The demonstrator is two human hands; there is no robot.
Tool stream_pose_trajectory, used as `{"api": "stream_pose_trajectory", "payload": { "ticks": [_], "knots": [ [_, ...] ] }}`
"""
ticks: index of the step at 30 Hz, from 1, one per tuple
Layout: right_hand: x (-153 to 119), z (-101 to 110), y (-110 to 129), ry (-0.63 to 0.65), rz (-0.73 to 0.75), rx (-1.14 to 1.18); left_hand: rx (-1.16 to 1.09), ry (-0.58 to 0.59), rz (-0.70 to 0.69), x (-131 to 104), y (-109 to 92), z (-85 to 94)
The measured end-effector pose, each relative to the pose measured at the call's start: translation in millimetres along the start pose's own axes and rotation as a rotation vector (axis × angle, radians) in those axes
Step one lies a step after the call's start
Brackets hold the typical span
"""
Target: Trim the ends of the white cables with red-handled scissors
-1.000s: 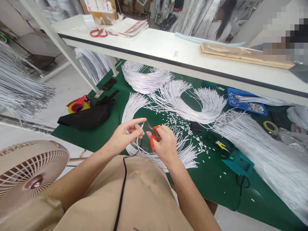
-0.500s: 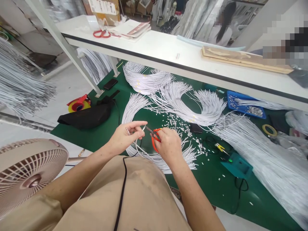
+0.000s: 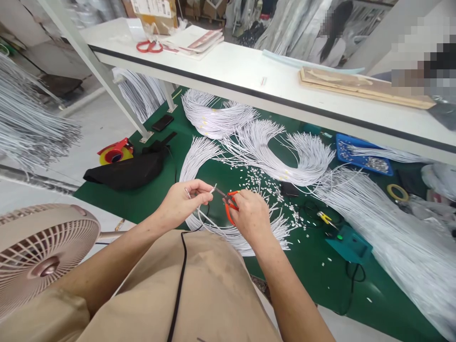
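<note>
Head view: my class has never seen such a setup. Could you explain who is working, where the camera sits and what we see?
No machine is at work here, just a person's two bare hands. The camera is worn on the head and looks forward and down. The left hand pinches a white wire; the right hand grips orange-handled pliers, their tip close to the wire's end. Whether they touch is hard to tell. On the green table lie wire bundles, scattered small pieces and a blue tray.
</note>
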State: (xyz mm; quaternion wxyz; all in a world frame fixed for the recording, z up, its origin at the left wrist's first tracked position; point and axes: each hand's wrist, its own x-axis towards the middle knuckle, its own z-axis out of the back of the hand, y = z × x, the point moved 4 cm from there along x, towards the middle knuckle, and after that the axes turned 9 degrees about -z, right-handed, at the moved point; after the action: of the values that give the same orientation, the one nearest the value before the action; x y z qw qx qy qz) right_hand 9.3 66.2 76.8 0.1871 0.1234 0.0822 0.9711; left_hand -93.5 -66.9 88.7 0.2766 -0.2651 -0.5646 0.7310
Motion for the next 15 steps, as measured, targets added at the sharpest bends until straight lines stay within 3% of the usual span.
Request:
{"api": "stream_pose_trajectory", "payload": {
  "ticks": [11, 15],
  "knots": [
    [-5.0, 2.7, 3.4, -0.064, 0.042, -0.08, 0.192, -0.07, -0.089, -0.8, -2.6, 2.8],
    [-2.2, 2.2, 5.7, -0.036, 0.005, 0.116, 0.222, -0.096, -0.104, 0.7, -1.5, 4.0]
  ]
}}
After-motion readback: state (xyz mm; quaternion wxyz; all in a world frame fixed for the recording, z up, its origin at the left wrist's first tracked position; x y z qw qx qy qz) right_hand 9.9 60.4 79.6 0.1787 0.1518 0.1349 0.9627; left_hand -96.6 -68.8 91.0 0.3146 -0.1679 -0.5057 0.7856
